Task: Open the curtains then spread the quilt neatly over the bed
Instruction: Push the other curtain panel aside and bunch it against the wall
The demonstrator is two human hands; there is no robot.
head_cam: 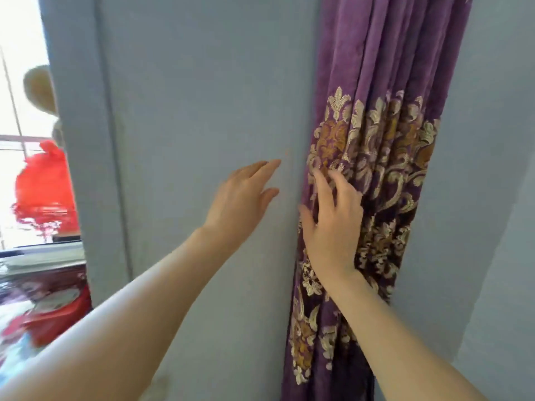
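In the corner at the right side of the view, the purple curtain (385, 82) hangs gathered in narrow folds against the grey-blue wall (202, 96), with gold and cream embroidery across its middle and lower part. The right hand (335, 227) lies on this embroidered part, its fingers spread and only a little bent, the thumb at the left edge of the cloth; it presses on the fabric and does not close around it. The left hand (240, 201) is open too, fingers straight and pointing up along the wall just beside the curtain edge, and it holds nothing; whether its fingertips touch the wall I cannot tell. At the far left a bright window (20, 39) shows, with a blurred red object (43, 192) before it
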